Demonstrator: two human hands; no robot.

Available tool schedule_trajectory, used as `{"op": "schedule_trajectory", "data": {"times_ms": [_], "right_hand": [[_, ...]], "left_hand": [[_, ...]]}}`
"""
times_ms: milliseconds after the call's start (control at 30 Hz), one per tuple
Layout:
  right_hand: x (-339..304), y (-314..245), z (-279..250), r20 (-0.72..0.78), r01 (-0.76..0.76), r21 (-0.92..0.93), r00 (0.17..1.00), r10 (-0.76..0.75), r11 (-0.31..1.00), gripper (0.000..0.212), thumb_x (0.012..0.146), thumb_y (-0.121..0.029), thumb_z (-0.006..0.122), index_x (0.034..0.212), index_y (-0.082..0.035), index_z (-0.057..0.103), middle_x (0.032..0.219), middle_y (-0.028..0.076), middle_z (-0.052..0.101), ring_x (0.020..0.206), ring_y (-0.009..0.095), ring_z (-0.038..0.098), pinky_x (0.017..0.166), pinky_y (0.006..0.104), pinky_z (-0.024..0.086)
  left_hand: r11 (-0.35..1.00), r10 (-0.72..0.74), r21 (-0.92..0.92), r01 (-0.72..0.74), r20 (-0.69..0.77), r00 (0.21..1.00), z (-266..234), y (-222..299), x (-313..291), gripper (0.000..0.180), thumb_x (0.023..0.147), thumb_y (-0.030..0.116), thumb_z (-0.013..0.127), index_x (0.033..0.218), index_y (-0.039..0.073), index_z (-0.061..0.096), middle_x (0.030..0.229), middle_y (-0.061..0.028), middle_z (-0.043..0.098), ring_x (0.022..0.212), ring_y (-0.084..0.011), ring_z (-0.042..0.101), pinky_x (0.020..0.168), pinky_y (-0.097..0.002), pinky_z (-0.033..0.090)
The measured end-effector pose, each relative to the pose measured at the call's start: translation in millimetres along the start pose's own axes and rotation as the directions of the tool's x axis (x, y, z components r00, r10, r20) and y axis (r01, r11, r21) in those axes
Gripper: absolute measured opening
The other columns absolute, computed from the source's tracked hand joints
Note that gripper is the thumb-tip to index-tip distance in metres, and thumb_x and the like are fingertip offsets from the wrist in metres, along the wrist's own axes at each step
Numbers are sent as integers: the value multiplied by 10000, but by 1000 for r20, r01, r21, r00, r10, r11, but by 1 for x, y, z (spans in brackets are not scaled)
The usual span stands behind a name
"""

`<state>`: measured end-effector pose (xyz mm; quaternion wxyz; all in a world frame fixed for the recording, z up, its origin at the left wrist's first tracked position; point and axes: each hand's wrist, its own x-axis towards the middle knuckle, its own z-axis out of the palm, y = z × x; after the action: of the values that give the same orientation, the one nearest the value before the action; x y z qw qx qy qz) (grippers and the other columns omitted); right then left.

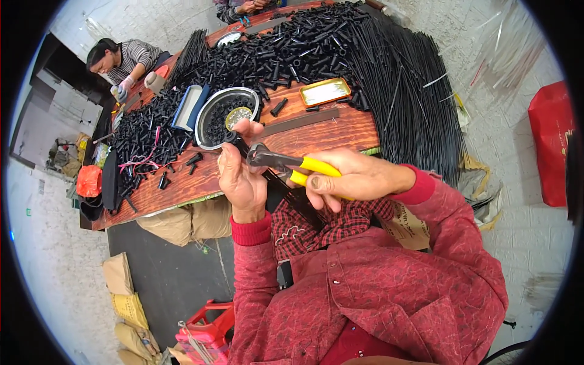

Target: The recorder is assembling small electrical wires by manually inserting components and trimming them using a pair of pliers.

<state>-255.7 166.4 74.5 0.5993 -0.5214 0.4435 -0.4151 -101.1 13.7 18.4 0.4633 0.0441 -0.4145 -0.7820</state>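
Observation:
My right hand (362,176) is wrapped around the yellow handles of a pair of pliers (316,165). Their dark metal head reaches left to the fingers of my left hand (243,185). Between the left thumb and fingers is a black plastic piece (239,145), and the pliers' jaws lie close beside it; whether they grip it cannot be made out. Thin black rods (295,194) run beneath both hands over my lap. Just beyond the left hand, a metal-rimmed bowl (201,137) of small black parts holds a round tin (238,115) of small silvery pieces.
A large heap of black tubular parts (292,48) covers the wooden table (353,131). Long black rods (407,91) hang over its right end. Near me lie a yellow-rimmed tray (325,91) and a flat brown bar (301,123). A co-worker (131,61) sits at far left.

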Motion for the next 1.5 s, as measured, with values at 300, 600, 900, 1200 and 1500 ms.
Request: {"op": "schedule_trajectory", "data": {"times_ms": [300,600,900,1200,1500], "right_hand": [[-6,-27,-41,-256,192,-194,937,-238,962,431,988,-362,490,1211,6,500,844,65,621,592,84,560,535,219,434],[48,13,-145,-493,-250,-592,864,-100,766,300,858,-311,617,937,-23,643,722,66,616,643,159,605,625,310,484],[104,86,-191,-540,-456,-814,822,-182,359,325,781,-278,610,1037,-97,697,847,180,686,787,358,661,706,452,496],[183,72,-130,-197,-90,-948,919,-341,304,256,733,-243,627,913,-71,690,829,192,675,800,367,665,683,489,513],[289,92,-114,-75,-48,-996,917,-391,78,184,647,-191,674,750,-44,713,765,171,683,722,339,676,632,449,534]], "left_hand": [[999,45,-30,-44,40,998,-5,-2,4,449,989,338,496,1277,-6,508,1057,-74,583,587,-53,370,495,-188,274],[997,61,-55,-58,44,997,-6,1,5,468,1001,358,468,1284,-14,484,853,-25,492,575,-55,355,491,-194,273],[991,115,-58,-118,-60,992,-26,13,-2,467,995,354,487,1281,-15,482,785,-7,441,549,-48,323,475,-180,258],[990,139,19,-138,-58,989,-22,11,-3,481,977,378,513,1279,5,496,753,15,428,543,-45,309,460,-193,224],[983,182,22,-180,-137,974,-53,22,-3,471,981,378,505,1278,13,493,746,20,427,542,-42,313,463,-194,230]]}}
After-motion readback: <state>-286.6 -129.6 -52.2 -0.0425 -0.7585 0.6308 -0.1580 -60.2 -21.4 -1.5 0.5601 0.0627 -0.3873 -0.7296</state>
